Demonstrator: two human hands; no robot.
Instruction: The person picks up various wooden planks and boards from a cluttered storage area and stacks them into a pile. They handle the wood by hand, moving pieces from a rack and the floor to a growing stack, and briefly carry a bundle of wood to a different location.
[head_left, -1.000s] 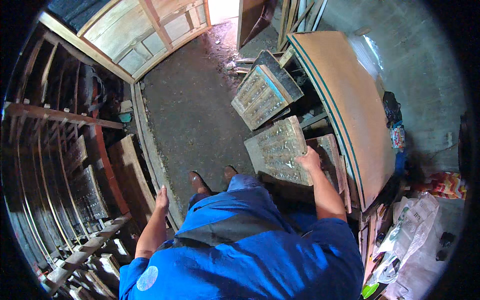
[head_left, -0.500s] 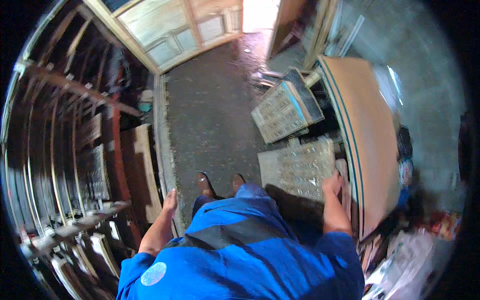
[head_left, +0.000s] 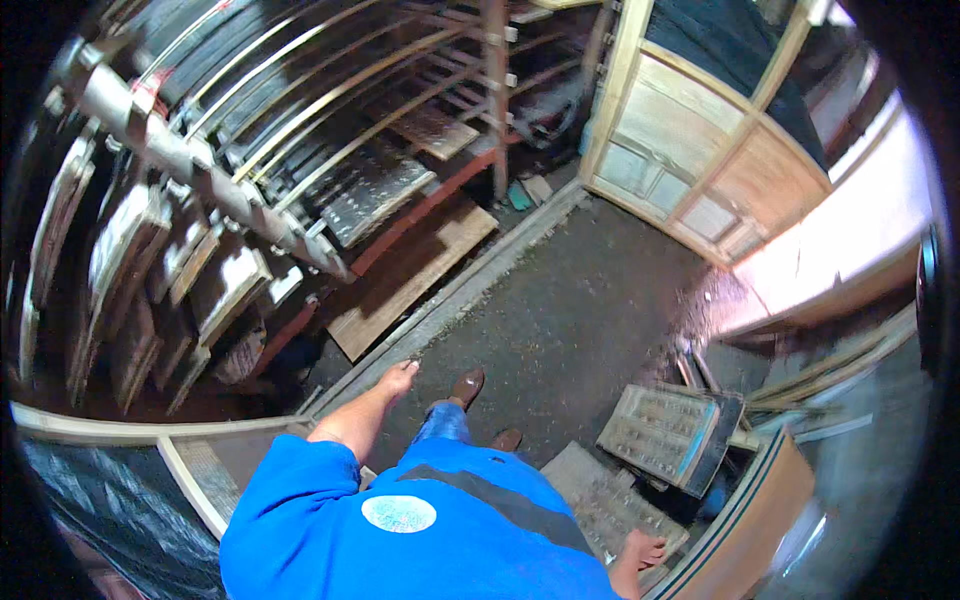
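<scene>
Head view is showing two bare grips and a worn gray board point(head_left: 590, 490), which is lying low, just beside the right grip point(head_left: 643, 550), mostly ahead and to its left. The right grip's fingers are bending near the board's corner, but I cannot tell if they are pinching it or only touching it. The left grip point(head_left: 398, 378) is hanging loose, and nothing is showing in it. So no board is being carried, it seems. A second board with a blue stripe point(head_left: 655, 425) is lying ahead of the right grip. How much is done or left, I cannot tell.

Things are crowding around. A big tan panel point(head_left: 765, 520) is standing right of the right grip and seems to be blocking that side. A curb point(head_left: 490, 280) and a long plank point(head_left: 415, 275) are lying ahead of the left grip. Rough boards point(head_left: 120, 255) are standing to its left. A brown shoe point(head_left: 467, 387) is resting near its right side.
</scene>
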